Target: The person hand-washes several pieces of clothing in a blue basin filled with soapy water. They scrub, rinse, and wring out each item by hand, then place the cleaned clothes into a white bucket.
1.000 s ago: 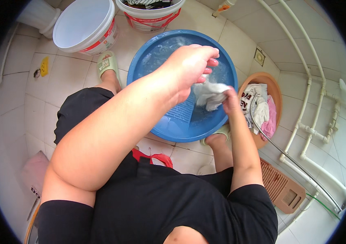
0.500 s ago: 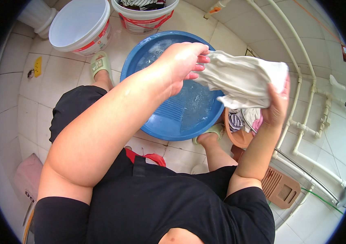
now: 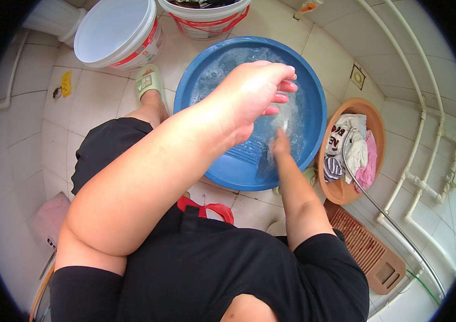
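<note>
My left hand (image 3: 265, 94) hangs above the blue washbasin (image 3: 322, 112). Its fingers are loosely bent and apart, with nothing seen in them. Lower down, my right hand (image 3: 280, 144) reaches into the soapy water at the basin's right half, its fingers partly under the surface. A white cloth (image 3: 288, 119) shows blurred in the water just beyond those fingers, which seem closed on its near end; most of it is hidden by water and by my left hand. The basin's ribbed washboard part (image 3: 241, 153) lies under my left wrist.
An orange tub (image 3: 340, 190) with white, striped and pink clothes stands right of the basin, a grey hose (image 3: 365, 193) across it. A brown washboard (image 3: 367, 249) lies nearer. Two white buckets (image 3: 112, 32) (image 3: 206, 22) stand at the back; pipes (image 3: 418, 129) line the right wall.
My right hand has moved down and left, taking the white cloth from the air into the basin water. My left hand stays raised, now apart from the cloth. The view has shifted slightly.
</note>
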A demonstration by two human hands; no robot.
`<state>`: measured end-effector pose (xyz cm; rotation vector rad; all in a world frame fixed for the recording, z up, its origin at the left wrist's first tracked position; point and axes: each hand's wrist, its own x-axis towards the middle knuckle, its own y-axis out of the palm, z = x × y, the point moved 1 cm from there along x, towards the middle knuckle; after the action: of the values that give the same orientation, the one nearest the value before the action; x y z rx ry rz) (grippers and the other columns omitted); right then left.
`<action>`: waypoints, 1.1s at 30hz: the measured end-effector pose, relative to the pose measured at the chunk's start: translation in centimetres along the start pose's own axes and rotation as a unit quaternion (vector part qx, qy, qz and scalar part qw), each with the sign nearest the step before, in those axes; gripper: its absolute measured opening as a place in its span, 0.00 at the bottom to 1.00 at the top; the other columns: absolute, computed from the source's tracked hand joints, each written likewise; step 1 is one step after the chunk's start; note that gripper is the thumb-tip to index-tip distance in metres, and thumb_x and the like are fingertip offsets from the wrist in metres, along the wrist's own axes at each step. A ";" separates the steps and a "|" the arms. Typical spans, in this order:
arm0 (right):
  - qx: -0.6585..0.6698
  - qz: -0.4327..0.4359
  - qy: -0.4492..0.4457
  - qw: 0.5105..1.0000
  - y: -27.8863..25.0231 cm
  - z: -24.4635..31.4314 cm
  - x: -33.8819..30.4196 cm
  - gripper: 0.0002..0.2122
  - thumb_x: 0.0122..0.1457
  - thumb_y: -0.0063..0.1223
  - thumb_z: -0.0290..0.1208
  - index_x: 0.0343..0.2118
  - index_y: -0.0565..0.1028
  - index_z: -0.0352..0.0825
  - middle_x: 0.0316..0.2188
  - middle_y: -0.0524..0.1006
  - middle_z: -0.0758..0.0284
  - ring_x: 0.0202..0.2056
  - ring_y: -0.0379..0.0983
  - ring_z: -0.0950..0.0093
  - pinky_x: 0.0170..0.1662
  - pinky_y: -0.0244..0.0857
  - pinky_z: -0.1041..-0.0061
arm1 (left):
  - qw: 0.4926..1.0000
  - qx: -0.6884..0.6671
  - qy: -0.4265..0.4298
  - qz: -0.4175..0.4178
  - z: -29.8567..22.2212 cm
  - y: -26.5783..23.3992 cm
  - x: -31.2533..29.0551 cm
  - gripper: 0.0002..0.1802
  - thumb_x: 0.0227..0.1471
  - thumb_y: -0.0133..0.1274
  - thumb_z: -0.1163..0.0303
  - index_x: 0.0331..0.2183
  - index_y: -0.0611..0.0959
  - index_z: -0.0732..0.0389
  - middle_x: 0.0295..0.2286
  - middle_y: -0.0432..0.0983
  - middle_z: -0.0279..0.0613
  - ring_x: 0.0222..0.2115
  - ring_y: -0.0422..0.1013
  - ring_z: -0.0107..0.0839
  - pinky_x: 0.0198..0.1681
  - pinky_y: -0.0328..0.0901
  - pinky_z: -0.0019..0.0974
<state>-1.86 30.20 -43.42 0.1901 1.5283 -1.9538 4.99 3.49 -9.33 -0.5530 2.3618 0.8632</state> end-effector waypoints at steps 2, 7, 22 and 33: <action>-0.050 0.083 0.005 0.995 0.5 0.4 -1.5 0.19 0.46 0.47 0.31 0.43 0.66 0.36 0.38 0.71 0.52 0.42 0.67 0.57 0.45 0.59 0.65 | 1.000 -0.001 -0.002 0.003 0.0 0.1 0.1 0.15 0.50 0.45 0.59 0.35 0.75 0.60 0.35 0.72 0.38 0.36 0.66 0.27 0.40 0.59 0.30; -0.060 0.162 -0.012 0.985 -1.4 -0.2 -1.0 0.11 0.46 0.46 0.30 0.32 0.72 0.32 0.28 0.74 0.54 0.34 0.70 0.58 0.38 0.62 0.67 | 1.000 0.020 -0.003 0.014 -0.1 0.8 0.0 0.15 0.50 0.45 0.59 0.35 0.75 0.59 0.35 0.72 0.38 0.37 0.66 0.27 0.39 0.59 0.30; 0.599 -0.075 -0.292 0.742 -33.9 17.9 -16.6 0.04 0.47 0.43 0.17 0.24 0.67 0.34 0.25 0.68 0.70 0.26 0.65 0.80 0.30 0.60 0.81 | 0.839 0.517 0.168 0.017 4.3 1.3 2.7 0.37 0.36 0.54 0.69 0.52 0.61 0.58 0.45 0.63 0.53 0.47 0.62 0.45 0.49 0.58 0.38; 0.700 -0.071 -0.347 0.620 -35.7 15.7 -20.3 0.07 0.47 0.40 0.19 0.30 0.66 0.33 0.32 0.70 0.63 0.37 0.67 0.70 0.42 0.61 0.69 | 0.963 0.231 0.089 0.106 5.5 1.3 2.8 0.17 0.40 0.54 0.66 0.37 0.76 0.58 0.28 0.73 0.37 0.26 0.67 0.26 0.28 0.61 0.31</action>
<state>-1.82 28.01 0.47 -0.0794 -0.7069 -2.4355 4.16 7.60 -13.99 -0.1946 2.7033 0.3295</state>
